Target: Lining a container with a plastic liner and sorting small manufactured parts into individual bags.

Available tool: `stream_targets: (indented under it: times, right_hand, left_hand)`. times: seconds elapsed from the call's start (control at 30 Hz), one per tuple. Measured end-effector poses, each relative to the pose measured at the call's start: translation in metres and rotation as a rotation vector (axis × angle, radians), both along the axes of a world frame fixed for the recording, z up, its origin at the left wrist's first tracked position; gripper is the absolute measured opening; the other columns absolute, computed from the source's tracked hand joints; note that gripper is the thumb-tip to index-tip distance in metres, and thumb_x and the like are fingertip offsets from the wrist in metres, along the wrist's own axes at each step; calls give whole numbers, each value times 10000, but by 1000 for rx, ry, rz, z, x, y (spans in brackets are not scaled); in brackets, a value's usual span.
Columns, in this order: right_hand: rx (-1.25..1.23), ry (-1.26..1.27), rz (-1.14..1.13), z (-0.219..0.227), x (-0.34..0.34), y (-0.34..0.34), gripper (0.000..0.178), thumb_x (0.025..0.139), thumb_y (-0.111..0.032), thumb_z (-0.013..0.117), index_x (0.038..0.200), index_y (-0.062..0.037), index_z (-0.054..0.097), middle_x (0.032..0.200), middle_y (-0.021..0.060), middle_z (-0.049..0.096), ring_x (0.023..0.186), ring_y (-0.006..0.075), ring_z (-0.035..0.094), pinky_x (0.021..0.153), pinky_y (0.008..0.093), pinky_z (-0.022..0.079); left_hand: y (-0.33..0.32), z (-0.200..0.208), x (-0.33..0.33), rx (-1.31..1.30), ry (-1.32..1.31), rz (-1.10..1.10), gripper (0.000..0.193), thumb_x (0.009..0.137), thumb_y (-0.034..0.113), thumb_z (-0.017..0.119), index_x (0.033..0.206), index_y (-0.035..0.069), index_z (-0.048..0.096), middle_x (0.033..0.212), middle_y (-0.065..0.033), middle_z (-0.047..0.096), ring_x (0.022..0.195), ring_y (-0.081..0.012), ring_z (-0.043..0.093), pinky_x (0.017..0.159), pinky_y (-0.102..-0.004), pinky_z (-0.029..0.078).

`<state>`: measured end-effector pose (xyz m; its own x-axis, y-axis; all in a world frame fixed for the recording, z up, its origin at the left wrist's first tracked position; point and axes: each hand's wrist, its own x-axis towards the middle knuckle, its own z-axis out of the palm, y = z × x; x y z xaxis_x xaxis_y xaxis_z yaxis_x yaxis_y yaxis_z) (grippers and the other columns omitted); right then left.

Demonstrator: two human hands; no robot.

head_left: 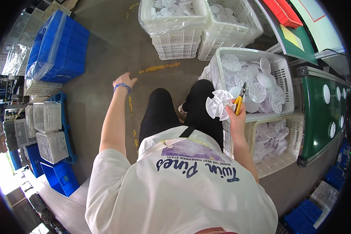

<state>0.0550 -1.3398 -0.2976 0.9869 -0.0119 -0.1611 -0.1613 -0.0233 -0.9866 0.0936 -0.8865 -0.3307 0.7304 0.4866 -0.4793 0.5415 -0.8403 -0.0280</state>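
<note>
My right hand (238, 115) is closed round yellow-handled pliers (239, 104), their dark jaws pointing up and away. The same hand also holds a round white plastic part (220, 104) with slots and notches, beside the pliers. Just beyond it is a white crate (282, 54) heaped with similar translucent discs (257, 92). My left arm reaches out to the left over the floor. A blue beaded bracelet (122, 86) circles its wrist. With its thumb apart from the fingers, my left hand (124, 79) holds nothing; its fingertips are partly hidden.
Below the disc crate, another crate (296, 150) holds smaller white pieces (270, 140). Stacked white crates (177, 48) with more parts stand ahead. A green panelled cart (314, 124) is at right. Blue bins (68, 48) and white crates (47, 117) line the left. Yellow marks (160, 67) cross the floor.
</note>
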Motion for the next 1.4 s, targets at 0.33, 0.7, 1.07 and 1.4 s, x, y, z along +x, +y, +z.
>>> stream_targets:
  times: [0.33, 0.7, 1.07, 1.4]
  right_hand:
    - [274, 163, 357, 12, 6, 25, 263, 789, -102, 657, 1020, -61, 538, 891, -23, 526, 812, 65, 490, 726, 212, 386]
    - [147, 461, 363, -2, -36, -35, 265, 875, -186, 588, 1064, -8, 541, 779, 43, 593, 666, 116, 568, 629, 246, 477]
    - [-736, 11, 479, 3, -60, 8, 376, 803, -412, 601, 931, -65, 533, 763, 135, 596, 675, 348, 586, 609, 438, 453]
    - [-1107, -148, 620, 1, -63, 2, 475, 682, -220, 696, 1092, -69, 508, 999, 166, 498, 889, 345, 556, 751, 423, 467]
  left_hand:
    - [-202, 33, -43, -1755, -287, -151, 669, 820, 116, 627, 1397, 57, 292, 1274, -117, 477, 1139, -160, 465, 951, -321, 398]
    - [-210, 36, -61, -1756, -318, 64, 565, 784, -9, 596, 1316, 29, 408, 1178, -70, 547, 1048, -152, 539, 915, -288, 435]
    - [-216, 39, -61, -1932, -151, 225, 425, 918, 130, 490, 1314, 4, 402, 1217, -96, 541, 1067, -158, 547, 925, -285, 435]
    - [-223, 37, -83, -1700, -373, 211, 453, 877, 20, 540, 1311, 29, 412, 1106, -50, 575, 980, -99, 545, 855, -233, 446]
